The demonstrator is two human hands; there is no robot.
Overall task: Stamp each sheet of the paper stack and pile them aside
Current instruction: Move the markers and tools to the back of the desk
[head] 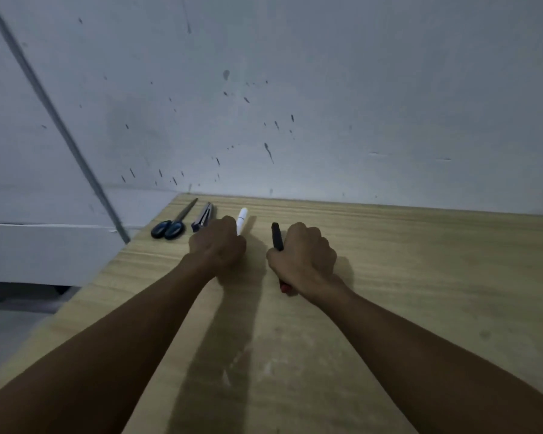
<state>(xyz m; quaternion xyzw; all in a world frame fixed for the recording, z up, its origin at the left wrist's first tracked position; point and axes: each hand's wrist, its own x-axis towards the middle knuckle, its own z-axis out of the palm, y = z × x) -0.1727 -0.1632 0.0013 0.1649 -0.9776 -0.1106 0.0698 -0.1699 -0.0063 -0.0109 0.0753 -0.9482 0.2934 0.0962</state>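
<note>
Table (pixel 420 277): light wood with thin lines of grain running side to side. It looks smooth, with a pale scuffed patch near the middle at 6 o'clock.

Wall (pixel 295 89): flat and grey-white, with many small dark drip marks on it.

Left hand (pixel 218 245): curled into a fist, resting on the table. It is wrapped around the near end of the white pen.

White pen (pixel 242 219): smooth, round and thin like a stick. Its long way runs from the fist toward 12 o'clock. Only the far end shows.

Right hand (pixel 304 258): also a tight fist, just beside the left hand at 3 o'clock from it. It holds the black marker.

Black marker (pixel 277 237): this may be the stamp, but I cannot tell. It is long, dark and dull, with a flat far end. Its long way points toward 12 o'clock, tipped a little to 11. A small red bit (pixel 285 288) peeks out under the wrist at the near end.

Scissors (pixel 170 225): shiny thin metal blades pointing to 1 o'clock, with 2 round blue and black handle loops. They lie at 9 o'clock from the left hand.

Grey tool (pixel 203 218): a narrow metal thing between the scissors and the left hand. It points to 1 o'clock too.

Paper stack: I cannot see it.
</note>
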